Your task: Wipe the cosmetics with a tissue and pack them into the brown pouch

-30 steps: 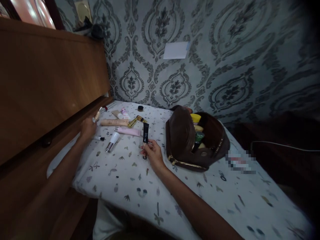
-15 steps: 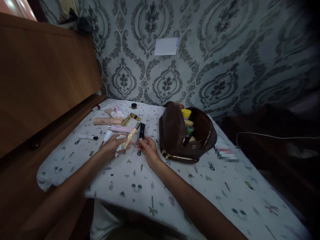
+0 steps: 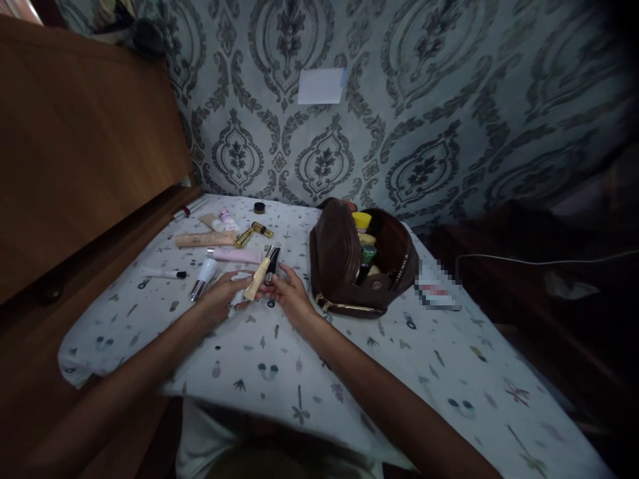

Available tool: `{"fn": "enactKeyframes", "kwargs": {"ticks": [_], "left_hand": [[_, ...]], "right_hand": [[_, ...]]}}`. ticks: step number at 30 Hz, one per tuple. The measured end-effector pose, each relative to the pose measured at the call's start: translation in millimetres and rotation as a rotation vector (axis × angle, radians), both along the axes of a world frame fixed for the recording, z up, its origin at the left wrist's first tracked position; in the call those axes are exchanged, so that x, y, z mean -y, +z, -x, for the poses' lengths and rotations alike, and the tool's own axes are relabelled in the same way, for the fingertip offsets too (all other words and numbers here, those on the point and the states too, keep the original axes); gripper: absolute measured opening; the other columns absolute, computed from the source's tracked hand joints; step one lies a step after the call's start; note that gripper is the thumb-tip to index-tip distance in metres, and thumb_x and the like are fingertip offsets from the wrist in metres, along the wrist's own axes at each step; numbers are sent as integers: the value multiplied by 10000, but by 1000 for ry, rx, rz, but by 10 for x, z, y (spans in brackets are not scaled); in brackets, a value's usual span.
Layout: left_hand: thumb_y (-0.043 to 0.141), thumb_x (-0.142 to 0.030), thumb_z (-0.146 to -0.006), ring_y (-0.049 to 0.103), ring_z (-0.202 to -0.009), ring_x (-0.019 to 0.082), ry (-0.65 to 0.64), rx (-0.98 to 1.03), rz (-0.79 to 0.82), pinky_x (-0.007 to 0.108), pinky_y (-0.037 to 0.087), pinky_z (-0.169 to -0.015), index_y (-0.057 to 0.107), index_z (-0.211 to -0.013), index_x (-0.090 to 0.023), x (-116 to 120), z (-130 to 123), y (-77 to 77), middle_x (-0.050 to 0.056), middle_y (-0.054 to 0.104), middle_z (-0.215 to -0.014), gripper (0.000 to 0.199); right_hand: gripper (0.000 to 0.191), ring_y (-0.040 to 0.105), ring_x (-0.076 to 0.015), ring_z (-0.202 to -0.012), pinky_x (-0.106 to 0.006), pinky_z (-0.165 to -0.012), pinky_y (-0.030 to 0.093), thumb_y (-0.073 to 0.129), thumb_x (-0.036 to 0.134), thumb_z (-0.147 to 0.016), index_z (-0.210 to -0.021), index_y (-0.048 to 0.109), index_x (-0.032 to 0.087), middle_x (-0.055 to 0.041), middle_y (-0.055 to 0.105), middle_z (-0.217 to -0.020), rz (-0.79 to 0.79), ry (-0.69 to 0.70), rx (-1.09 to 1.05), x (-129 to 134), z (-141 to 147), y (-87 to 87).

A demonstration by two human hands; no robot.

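A wall (image 3: 324,159) is covered in grey ornamental paper, with a white sheet (image 3: 322,86) set against it. The left side is filled by a wooden cabinet (image 3: 84,126). Below, a white cloth (image 3: 299,372) printed with small motifs is spread over the surface.

Near the middle, 2 tubes are held close together, tips pointing away from the wearer. A cream tube (image 3: 256,281) is gripped in the left hand (image 3: 224,294), and something white (image 3: 237,301), partly hidden, is seen at the same fingers. A black tube (image 3: 273,264) is pinched by the fingertips of the right hand (image 3: 294,299); whether the 2 tubes touch cannot be told.

To the right of the hands, a brown bag (image 3: 333,251) is left unzipped, with yellow and green items visible inside. Beyond and left, a beige tube (image 3: 206,239), a pink tube (image 3: 237,255), a white-and-silver container (image 3: 204,277) and a brush (image 3: 164,273) are laid out.
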State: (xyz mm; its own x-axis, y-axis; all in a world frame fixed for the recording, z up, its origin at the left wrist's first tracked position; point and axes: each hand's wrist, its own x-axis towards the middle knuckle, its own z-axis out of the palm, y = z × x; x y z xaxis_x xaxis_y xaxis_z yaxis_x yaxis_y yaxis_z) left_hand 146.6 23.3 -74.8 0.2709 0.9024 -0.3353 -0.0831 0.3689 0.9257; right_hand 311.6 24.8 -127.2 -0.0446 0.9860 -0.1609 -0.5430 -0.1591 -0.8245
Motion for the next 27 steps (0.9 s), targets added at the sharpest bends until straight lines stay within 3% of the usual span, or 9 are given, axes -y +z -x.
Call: {"fn": "enactKeyframes", "kwargs": {"ticks": [5, 7, 10, 13, 17, 20, 22, 24, 27], "left_hand": [[830, -439, -613, 670, -672, 190, -18, -30, -16, 194, 313, -420, 683, -994, -151, 81, -36, 42, 86, 741, -797, 499], [839, -475, -602, 673, -676, 195, -55, -32, -40, 206, 372, -463, 686, -987, -158, 114, -51, 43, 66, 737, -765, 522], [829, -526, -607, 680, -710, 208, -139, -51, -118, 262, 482, -606, 691, -956, -165, 140, -77, 32, 42, 731, -748, 522], [755, -582, -684, 658, -742, 208, -213, -184, -305, 294, 500, -680, 698, -955, -171, 123, -100, 45, 32, 725, -793, 495], [597, -588, -824, 628, -793, 219, -84, -447, -582, 310, 490, -724, 668, -1086, -186, 71, -151, 136, 27, 698, -838, 484], [470, -539, -916, 627, -966, 237, 38, -488, -672, 336, 487, -866, 612, -1196, -199, 66, -251, 201, 52, 699, -1005, 463], [427, -512, -943, 608, -1066, 250, 18, -481, -703, 361, 461, -952, 583, -1242, -192, 86, -342, 210, 76, 680, -1106, 465], [443, -488, -937, 620, -1006, 255, -69, -504, -721, 380, 463, -933, 548, -1274, -179, 112, -428, 190, 82, 675, -1049, 469], [494, -428, -903, 603, -793, 227, -189, -560, -762, 356, 476, -779, 539, -1190, -176, 126, -504, 140, 31, 632, -854, 384]], "right_hand": [[527, 628, -104, -513, -208, -452, 449, 787, 501, -723, -1151, 640, 231, 46, 658, -710, -23, 94, 168, 104, -70, 101], [496, 575, -80, -474, -191, -420, 412, 791, 531, -701, -1065, 680, 213, 53, 637, -677, -16, 87, 235, 143, -98, 139], [510, 557, -68, -492, -182, -443, 435, 847, 537, -604, -949, 705, 190, 50, 635, -668, -5, 65, 209, 201, -131, 182], [531, 590, -74, -535, -188, -478, 483, 880, 541, -533, -884, 700, 185, 38, 662, -725, 3, 36, 137, 259, -143, 206], [520, 614, -96, -511, -196, -457, 486, 855, 579, -557, -823, 629, 193, 39, 662, -683, -23, 30, 129, 337, -120, 208], [501, 613, -118, -461, -200, -423, 464, 792, 606, -644, -865, 568, 217, 46, 652, -610, -54, 78, 182, 397, -90, 203], [482, 587, -124, -414, -209, -396, 447, 743, 620, -698, -892, 538, 229, 54, 634, -566, -93, 111, 243, 433, -73, 205], [464, 560, -129, -383, -221, -378, 437, 701, 625, -737, -914, 524, 235, 61, 610, -529, -142, 126, 306, 460, -61, 207], [444, 556, -139, -378, -232, -378, 434, 650, 634, -774, -919, 525, 234, 64, 580, -494, -182, 108, 367, 478, -48, 198]]}}
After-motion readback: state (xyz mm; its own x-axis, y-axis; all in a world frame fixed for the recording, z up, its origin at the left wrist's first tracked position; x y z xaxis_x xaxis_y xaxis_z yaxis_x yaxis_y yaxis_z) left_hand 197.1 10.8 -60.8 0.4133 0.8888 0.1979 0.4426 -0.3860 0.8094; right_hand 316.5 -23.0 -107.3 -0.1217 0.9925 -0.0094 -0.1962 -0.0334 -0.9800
